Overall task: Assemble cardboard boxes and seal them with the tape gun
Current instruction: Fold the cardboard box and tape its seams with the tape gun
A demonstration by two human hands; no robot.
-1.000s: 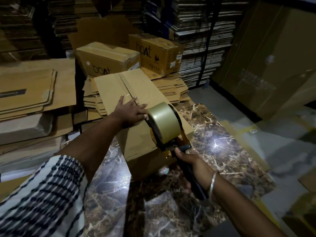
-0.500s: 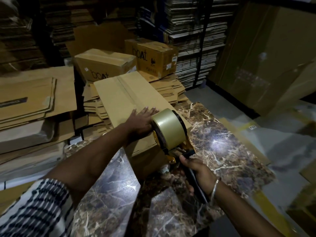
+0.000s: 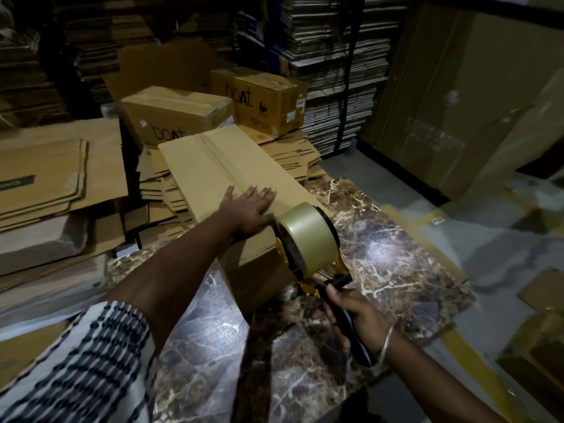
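Observation:
A long brown cardboard box (image 3: pixel 213 166) stands on the marble slab (image 3: pixel 396 254), its top flaps closed along a centre seam. My left hand (image 3: pixel 247 209) lies flat on the top near the box's near end, fingers straight, pressing the flaps down. My right hand (image 3: pixel 351 315) grips the black handle of the tape gun (image 3: pixel 308 239). The gun carries a large roll of tan tape and sits at the near end of the box, right next to my left hand. The gun's blade and the tape's contact with the box are hidden behind the roll.
Two sealed "boat" boxes (image 3: pixel 177 114) (image 3: pixel 268 99) stand behind. Flat cardboard sheets (image 3: pixel 55 172) are piled at the left, folded blanks (image 3: pixel 293 154) behind the box. Tall bundles of flattened cartons (image 3: pixel 335 56) line the back. Large cardboard panels (image 3: pixel 457 102) lean at the right.
My left hand has slid along the box top toward its near end, beside the tape roll. The tape gun has drawn back a little toward me with my right hand.

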